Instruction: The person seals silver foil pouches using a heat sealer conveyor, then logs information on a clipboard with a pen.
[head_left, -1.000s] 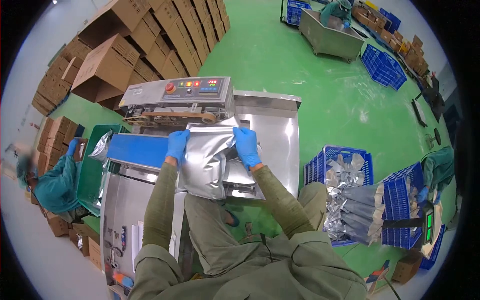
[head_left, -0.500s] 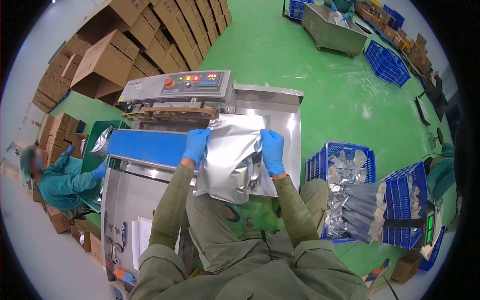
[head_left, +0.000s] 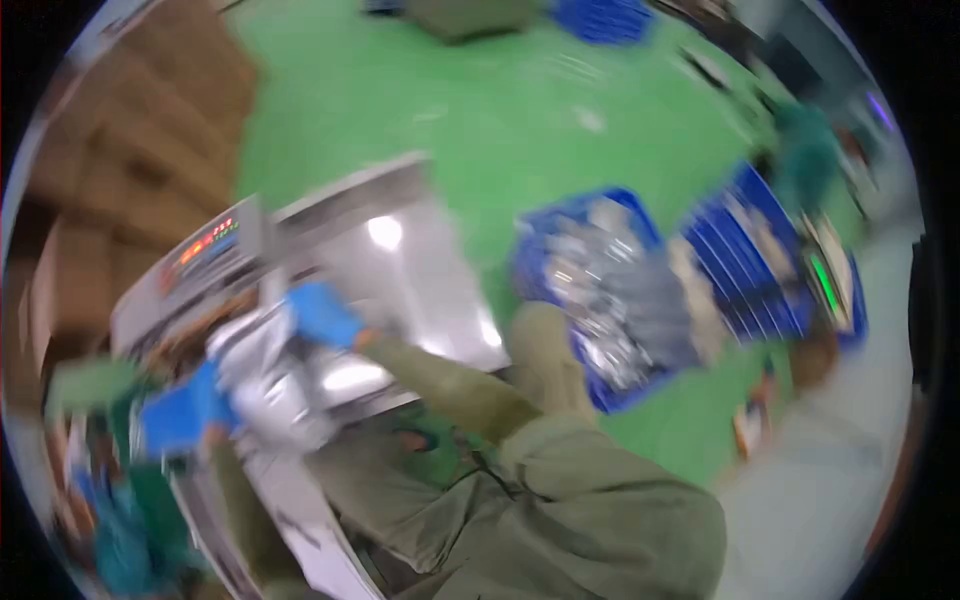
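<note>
The view is smeared by motion. A silver foil bag hangs between my two blue-gloved hands at the front of a band sealing machine. My left hand is closed on the bag's left edge, beside the machine's blue conveyor belt. At the bag's upper right, my right hand is closed on its edge, over the steel tabletop. The bag's top edge lies close to the sealer's front, but blur hides whether it is inserted.
On my right, a blue crate holds several foil bags, with another blue crate beyond it. A scale with a green display stands there. Stacked cartons rise at left, near a co-worker in green.
My head has turned right, so the machine and hands appear farther left and tilted. The bag and both hands have moved left along the machine's front, and both hands still grip the bag.
</note>
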